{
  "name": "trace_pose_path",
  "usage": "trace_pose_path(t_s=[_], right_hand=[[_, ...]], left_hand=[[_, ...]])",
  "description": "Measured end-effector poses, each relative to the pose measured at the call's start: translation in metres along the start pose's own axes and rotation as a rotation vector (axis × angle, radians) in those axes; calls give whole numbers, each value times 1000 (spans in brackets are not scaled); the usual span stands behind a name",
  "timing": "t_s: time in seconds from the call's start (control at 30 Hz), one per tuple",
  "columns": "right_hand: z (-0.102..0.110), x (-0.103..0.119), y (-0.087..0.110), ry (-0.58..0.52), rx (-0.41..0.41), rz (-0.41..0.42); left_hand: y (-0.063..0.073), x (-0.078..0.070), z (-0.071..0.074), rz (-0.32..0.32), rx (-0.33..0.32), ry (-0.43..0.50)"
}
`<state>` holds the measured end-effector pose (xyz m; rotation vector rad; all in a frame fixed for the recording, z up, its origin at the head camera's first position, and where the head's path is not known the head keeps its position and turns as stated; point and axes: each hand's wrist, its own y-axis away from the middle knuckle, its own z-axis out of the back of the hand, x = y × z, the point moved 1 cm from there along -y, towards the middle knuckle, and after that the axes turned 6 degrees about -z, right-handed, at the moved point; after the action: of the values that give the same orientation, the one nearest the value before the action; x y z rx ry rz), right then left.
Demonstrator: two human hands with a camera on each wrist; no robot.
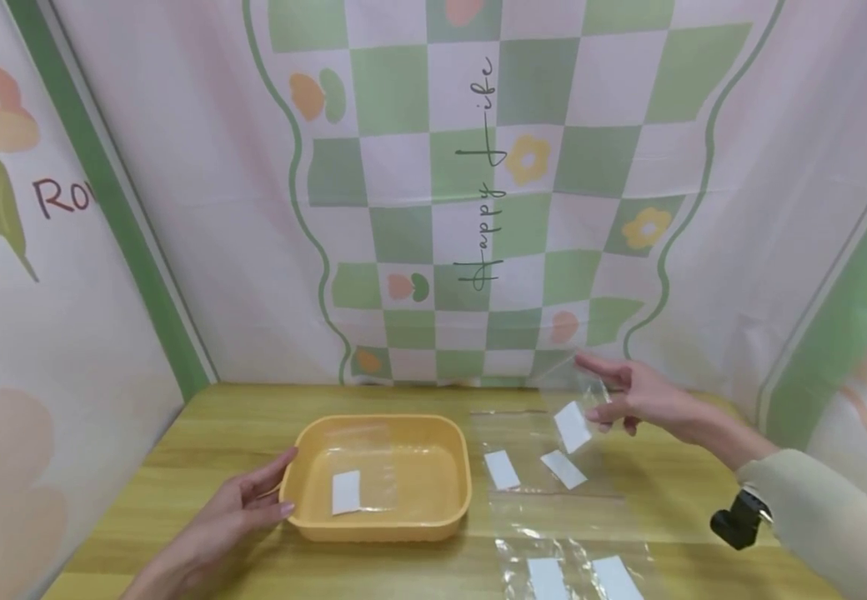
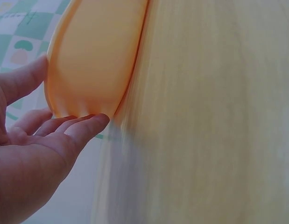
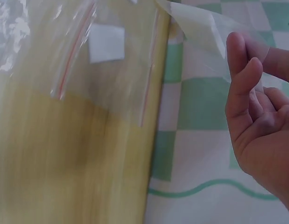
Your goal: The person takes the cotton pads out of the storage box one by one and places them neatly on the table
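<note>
A clear plastic zip bag [image 1: 546,379] with a white label [image 1: 573,427] hangs from my right hand [image 1: 647,404], which pinches it at the right. In the right wrist view the same hand [image 3: 261,102] holds the film [image 3: 205,30] between its fingertips. My left hand [image 1: 231,512] touches the left end of a yellow plastic tray [image 1: 388,531]; its fingers [image 2: 23,79] lie against the tray's outer wall [image 2: 95,56]. Inside the tray lies another clear bag [image 1: 377,475] with a white label [image 1: 346,492].
Several more clear zip bags with white labels [image 1: 502,471] lie overlapped on the wooden table [image 1: 216,442], right of the tray. A checkered curtain [image 1: 463,233] hangs behind the table's back edge. A black device [image 1: 739,520] sits at the right wrist.
</note>
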<state>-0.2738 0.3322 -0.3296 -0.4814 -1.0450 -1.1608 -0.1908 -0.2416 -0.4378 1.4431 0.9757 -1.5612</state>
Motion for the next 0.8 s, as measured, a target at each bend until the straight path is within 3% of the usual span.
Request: trace_pose_path(t_s=[0.47,0.8], right_hand=[[20,-53,16,1,-22,-94],[24,-79,22,-75,-6,-93]], left_hand=[[2,-3,-1,-7,6,-3],[3,-2,-1,-14,13,4]])
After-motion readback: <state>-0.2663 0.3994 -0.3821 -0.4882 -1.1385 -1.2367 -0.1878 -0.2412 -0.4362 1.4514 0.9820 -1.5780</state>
